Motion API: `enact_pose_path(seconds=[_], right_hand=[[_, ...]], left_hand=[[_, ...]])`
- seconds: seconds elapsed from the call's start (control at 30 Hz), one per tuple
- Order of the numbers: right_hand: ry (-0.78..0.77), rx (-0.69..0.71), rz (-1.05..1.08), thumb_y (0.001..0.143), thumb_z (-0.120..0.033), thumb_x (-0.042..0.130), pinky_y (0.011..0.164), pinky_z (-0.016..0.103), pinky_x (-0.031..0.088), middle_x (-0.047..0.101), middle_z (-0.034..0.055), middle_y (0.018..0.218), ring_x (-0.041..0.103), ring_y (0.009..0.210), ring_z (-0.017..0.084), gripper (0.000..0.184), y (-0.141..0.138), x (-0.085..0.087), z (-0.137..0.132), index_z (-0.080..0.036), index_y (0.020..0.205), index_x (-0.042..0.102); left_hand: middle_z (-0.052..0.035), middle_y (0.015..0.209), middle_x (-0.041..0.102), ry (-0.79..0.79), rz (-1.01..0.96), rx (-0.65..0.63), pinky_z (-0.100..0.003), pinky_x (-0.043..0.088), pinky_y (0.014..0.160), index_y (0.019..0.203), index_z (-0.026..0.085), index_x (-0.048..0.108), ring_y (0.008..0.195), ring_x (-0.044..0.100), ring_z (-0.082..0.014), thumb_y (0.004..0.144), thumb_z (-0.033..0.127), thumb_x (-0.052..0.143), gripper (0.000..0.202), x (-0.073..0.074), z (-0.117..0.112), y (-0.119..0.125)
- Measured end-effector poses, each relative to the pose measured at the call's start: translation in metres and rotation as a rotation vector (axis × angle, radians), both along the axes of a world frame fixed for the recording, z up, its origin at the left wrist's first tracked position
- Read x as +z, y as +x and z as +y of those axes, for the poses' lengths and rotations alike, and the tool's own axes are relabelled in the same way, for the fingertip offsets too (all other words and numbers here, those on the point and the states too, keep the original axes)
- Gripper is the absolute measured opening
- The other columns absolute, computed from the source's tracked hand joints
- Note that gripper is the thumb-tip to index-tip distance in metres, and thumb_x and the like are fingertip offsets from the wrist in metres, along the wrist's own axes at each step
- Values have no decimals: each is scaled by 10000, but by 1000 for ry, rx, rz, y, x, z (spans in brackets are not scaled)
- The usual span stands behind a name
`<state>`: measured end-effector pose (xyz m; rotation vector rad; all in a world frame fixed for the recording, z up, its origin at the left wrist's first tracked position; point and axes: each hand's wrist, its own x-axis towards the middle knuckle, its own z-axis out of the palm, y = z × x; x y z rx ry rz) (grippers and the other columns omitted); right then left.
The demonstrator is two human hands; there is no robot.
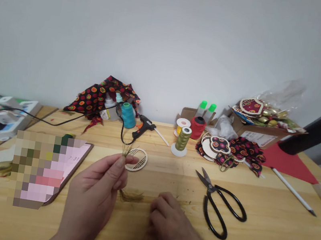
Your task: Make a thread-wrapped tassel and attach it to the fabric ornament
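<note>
My left hand [95, 193] is closed, pinching a bundle of olive-green threads [126, 149] between thumb and fingertips. Frayed ends stick up above the pinch, and the loose lower ends hang out below the fingers. Low over the table, my right hand [169, 220] has its fingers curled inward and a little blurred; whatever is in them is hidden. A round wooden piece with lattice cutouts [143, 160] lies just behind my left fingertips. To the right of my right hand, black-handled scissors [211, 188] rest with blades parted. An olive thread spool [183, 140] stands farther back.
A glue gun [146, 125] with its cord lies near the wall, beside a teal thread cone [128, 115]. Patterned fabric [90, 99] is heaped behind. At right are a filled cardboard box [260, 133] and a white pen [292, 190]. A phone [76, 163], partly pixelated, lies left.
</note>
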<state>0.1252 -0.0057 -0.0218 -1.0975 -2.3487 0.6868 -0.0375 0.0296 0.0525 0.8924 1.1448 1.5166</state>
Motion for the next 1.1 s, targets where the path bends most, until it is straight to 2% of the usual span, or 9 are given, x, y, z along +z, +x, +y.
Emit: enact_pose_path(seconds=[0.13, 0.23, 0.43, 0.6, 0.73, 0.87, 0.97, 1.03, 1.1], right_hand=[[-280, -242, 326, 845, -26, 455, 684, 225, 428, 565, -4, 792, 521, 733, 114, 182, 13, 9, 5, -185, 758, 473], [-376, -355, 353, 889, -126, 443, 574, 216, 394, 510, -50, 602, 494, 587, 107, 169, 22, 16, 8, -198, 740, 479], [-67, -86, 26, 754, -22, 604, 690, 243, 405, 585, 10, 909, 518, 819, 148, 208, 10, 6, 2, -200, 861, 583], [136, 29, -58, 807, -76, 585, 700, 277, 409, 590, 29, 813, 477, 798, 172, 132, -5, -9, -2, -166, 726, 531], [-112, -161, 251, 793, 6, 511, 692, 245, 425, 579, 25, 836, 511, 779, 140, 187, 2, 1, 2, -172, 739, 490], [-348, -385, 405, 881, -122, 442, 561, 219, 402, 517, -42, 594, 500, 573, 112, 170, 14, 16, 9, -193, 732, 483], [-228, -271, 236, 824, -96, 531, 615, 226, 403, 581, -14, 723, 532, 682, 125, 113, 15, 18, 9, -191, 770, 561], [-83, -130, 90, 768, -47, 576, 657, 237, 407, 603, 14, 845, 532, 775, 147, 155, 11, 11, 6, -194, 811, 599], [74, -65, -22, 756, -54, 598, 640, 251, 401, 598, 25, 811, 508, 769, 164, 131, 4, -2, 2, -183, 771, 600]], left_hand=[[-1, 647, 589, -107, -86, -34, -135, 273, 416, 758, 126, 684, 475, 342, -30, 734, 259, 679, 135, -11, -2, 3], [-18, 687, 622, -159, -105, -63, -131, 256, 403, 746, 125, 676, 458, 329, -22, 739, 262, 675, 138, -19, -4, 5], [-15, 639, 618, -188, -160, -65, -120, 257, 401, 720, 121, 662, 447, 339, -18, 707, 266, 706, 153, -20, -3, 6], [1, 585, 588, -235, -197, -68, -117, 254, 391, 705, 114, 660, 433, 352, -17, 666, 267, 738, 176, -19, -4, 8], [3, 593, 585, -272, -241, -83, -116, 244, 382, 721, 113, 666, 426, 341, -11, 674, 257, 733, 165, -26, -5, 10], [5, 602, 582, -290, -276, -120, -121, 256, 381, 720, 116, 666, 424, 338, -11, 697, 239, 714, 134, -31, -6, 11], [6, 610, 578, -288, -281, -110, -117, 260, 382, 722, 115, 665, 428, 337, -11, 697, 241, 714, 138, -31, -6, 10], [4, 612, 578, -281, -279, -100, -112, 261, 383, 726, 112, 667, 433, 341, -11, 691, 242, 720, 145, -31, -5, 10], [2, 610, 577, -275, -278, -96, -108, 262, 384, 727, 110, 669, 440, 347, -12, 684, 241, 725, 149, -31, -5, 9]])
